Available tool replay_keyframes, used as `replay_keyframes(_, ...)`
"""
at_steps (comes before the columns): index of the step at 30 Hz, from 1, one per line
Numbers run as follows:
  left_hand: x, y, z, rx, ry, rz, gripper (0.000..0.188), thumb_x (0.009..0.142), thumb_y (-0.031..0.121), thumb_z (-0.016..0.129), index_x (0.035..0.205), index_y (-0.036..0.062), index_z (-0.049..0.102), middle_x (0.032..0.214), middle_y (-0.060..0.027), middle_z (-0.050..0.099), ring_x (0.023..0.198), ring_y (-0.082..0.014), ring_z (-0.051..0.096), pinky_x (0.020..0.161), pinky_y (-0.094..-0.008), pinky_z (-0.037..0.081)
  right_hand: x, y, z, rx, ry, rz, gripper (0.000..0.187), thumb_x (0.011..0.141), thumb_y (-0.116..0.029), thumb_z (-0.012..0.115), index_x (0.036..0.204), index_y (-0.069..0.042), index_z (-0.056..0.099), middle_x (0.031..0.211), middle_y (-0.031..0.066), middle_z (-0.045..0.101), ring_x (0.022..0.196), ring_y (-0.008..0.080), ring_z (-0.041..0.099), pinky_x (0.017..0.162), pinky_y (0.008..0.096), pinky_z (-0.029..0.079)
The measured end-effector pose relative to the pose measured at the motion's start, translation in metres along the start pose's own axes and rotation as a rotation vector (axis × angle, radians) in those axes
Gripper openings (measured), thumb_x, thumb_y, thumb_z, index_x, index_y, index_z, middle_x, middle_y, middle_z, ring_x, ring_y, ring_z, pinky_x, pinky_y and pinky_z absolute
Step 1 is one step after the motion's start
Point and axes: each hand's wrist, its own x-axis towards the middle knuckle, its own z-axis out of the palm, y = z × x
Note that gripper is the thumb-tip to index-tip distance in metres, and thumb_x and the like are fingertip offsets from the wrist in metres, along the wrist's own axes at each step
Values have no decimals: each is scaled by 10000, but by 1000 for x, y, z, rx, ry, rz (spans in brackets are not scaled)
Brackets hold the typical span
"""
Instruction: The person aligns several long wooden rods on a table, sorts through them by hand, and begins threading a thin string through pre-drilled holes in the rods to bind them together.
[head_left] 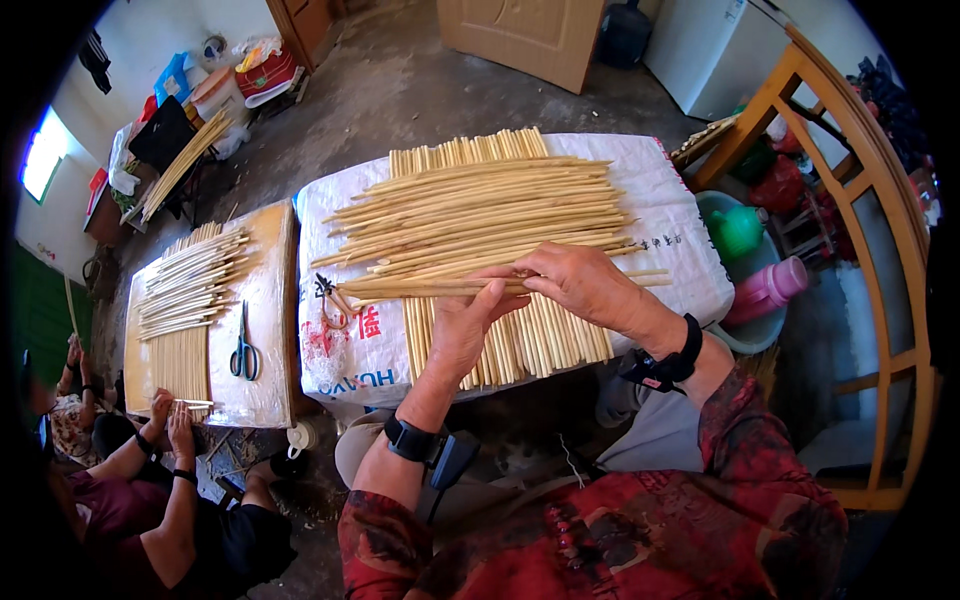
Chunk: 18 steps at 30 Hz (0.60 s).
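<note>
Between the fingers of both my hands runs a small bunch of dried stalks [430, 288], lying crosswise along the near side of the pile. My left hand [465, 325] pinches it from below, near the middle. Just to the right, my right hand [582, 285] grips the same stalks from above, thumb and fingers closed. Beyond my hands lies a wide pile of loose straw-yellow stalks [480, 215]. Under it, a mat of stalks [530, 345] set side by side shows at front and back. Scissors [340, 308] with tan handles and some black thread [323, 286] rest left of my left hand.
A white printed sack [650, 165] covers my table. At left, a second table [265, 290] bears more stalks [195, 280] and dark-handled scissors [243, 350]; a co-worker's hands [172, 418] work there. A basin [745, 335] with bottles and a wooden frame [850, 200] stand at right.
</note>
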Motion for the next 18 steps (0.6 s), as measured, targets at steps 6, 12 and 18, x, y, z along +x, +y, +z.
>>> replay_keyframes(6, -3, 7, 6, -22, 50, -14, 267, 900, 132, 517, 1118, -21, 529, 1046, -146, 589, 949, -235, 602, 827, -372, 526, -2, -6, -20, -358, 134, -22, 131, 798, -138, 581, 888, -42, 567, 803, 116, 551, 760, 281, 576, 650, 346, 475)
replay_keyframes(12, -6, 2, -2, -5, 102, 89, 282, 887, 140, 543, 1113, -28, 530, 996, -155, 604, 921, -239, 607, 817, -365, 522, 8, -52, -115, -455, 723, 44, 125, 777, -32, 615, 877, -44, 541, 786, 107, 555, 658, 209, 609, 576, 308, 476)
replay_keyframes(18, -7, 3, 3, -113, 70, 76, 332, 898, 127, 523, 1187, -30, 482, 1029, -145, 579, 928, -233, 594, 835, -363, 509, -3, -28, -98, 1031, 725, 103, 139, 891, -137, 531, 942, -10, 506, 824, 89, 599, 749, 185, 637, 705, 284, 541)
